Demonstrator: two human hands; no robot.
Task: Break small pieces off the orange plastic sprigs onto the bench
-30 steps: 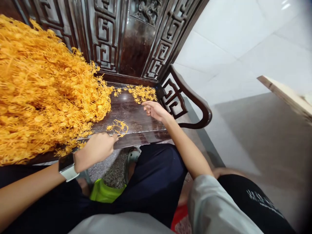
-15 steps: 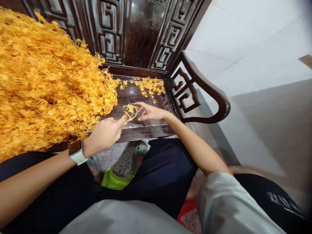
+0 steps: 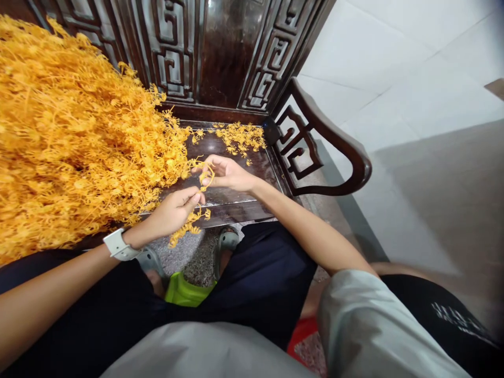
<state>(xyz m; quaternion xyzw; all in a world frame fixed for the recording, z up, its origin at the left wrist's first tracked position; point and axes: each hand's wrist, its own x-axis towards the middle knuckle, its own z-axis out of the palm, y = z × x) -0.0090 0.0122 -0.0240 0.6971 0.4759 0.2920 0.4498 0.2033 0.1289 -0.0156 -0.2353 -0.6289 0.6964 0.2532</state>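
Observation:
A yellow, stringy sprig with small claw-like heads (image 3: 184,233) is held between both hands. My left hand (image 3: 173,211) is closed, its thumb and forefinger pinching the sprig while part of it dangles below. On the upper part of the same sprig, my right hand (image 3: 232,174) has its thumb and fingers closed; a curved strand (image 3: 211,172) loops out beside them. Both hands are over the front of a dark wooden bench seat (image 3: 252,210). Just left of them rises a large heap of similar yellow sprigs (image 3: 90,142).
A small group of yellow pieces (image 3: 243,137) lies at the seat's back right corner. A carved armrest (image 3: 350,157) bounds the bench on the right, a carved backrest (image 3: 224,58) behind. Beneath me is a green plastic object (image 3: 187,291). Another person's dark-clothed leg (image 3: 429,310) is at lower right.
My right hand has moved left and closed on the sprig. My left hand has turned over, bringing its thumb into view, and part of the sprig now hangs below it.

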